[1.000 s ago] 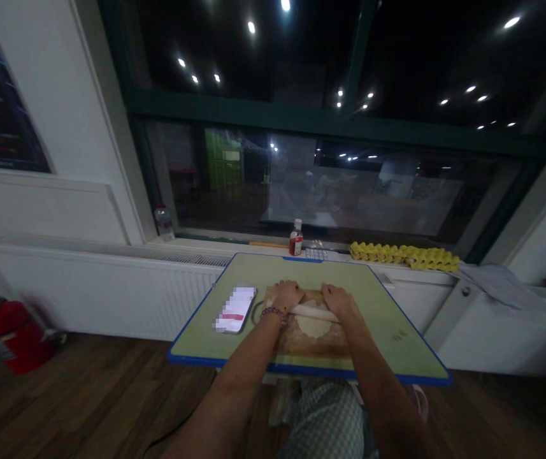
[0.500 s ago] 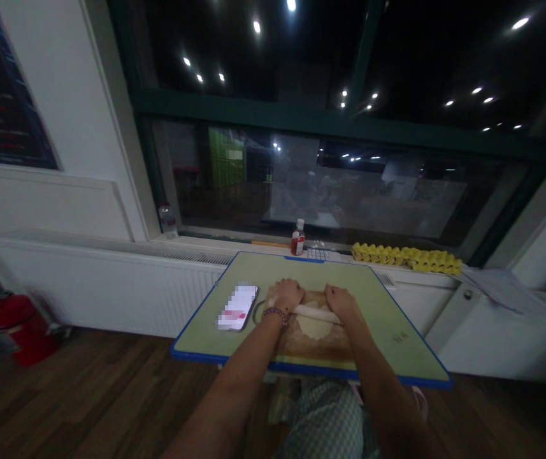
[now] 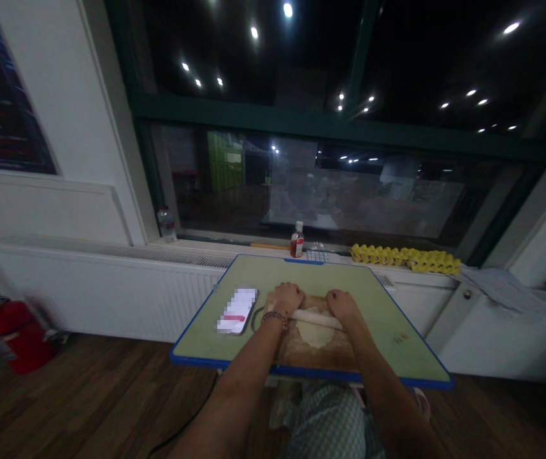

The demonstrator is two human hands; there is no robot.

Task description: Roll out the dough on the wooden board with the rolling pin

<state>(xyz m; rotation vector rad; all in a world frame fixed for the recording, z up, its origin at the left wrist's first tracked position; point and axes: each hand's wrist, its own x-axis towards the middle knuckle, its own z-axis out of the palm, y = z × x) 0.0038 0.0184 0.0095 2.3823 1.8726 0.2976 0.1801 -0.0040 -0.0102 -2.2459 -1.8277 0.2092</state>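
Observation:
A pale rolling pin (image 3: 318,319) lies crosswise over a flat, roundish sheet of dough (image 3: 315,335). The dough rests on a brown wooden board (image 3: 315,360) on a small light-green table with a blue rim (image 3: 234,368). My left hand (image 3: 288,297), with a beaded bracelet at the wrist, is closed over the pin's left end. Over its right end, my right hand (image 3: 343,303) is closed too. The hands cover both ends of the pin. Left of my left hand lies a phone (image 3: 238,310) with its screen lit, the picture on it blurred.
Behind the table, a sill holds a small red-labelled bottle (image 3: 297,240), yellow egg trays (image 3: 404,258) and a clear plastic bottle (image 3: 166,225). A white radiator (image 3: 110,287) runs below. A red fire extinguisher (image 3: 17,335) stands on the floor at left.
Both hands stay on the rolling pin, which has barely shifted over the dough. The view has tilted slightly, and a dark cable now shows at the lower left.

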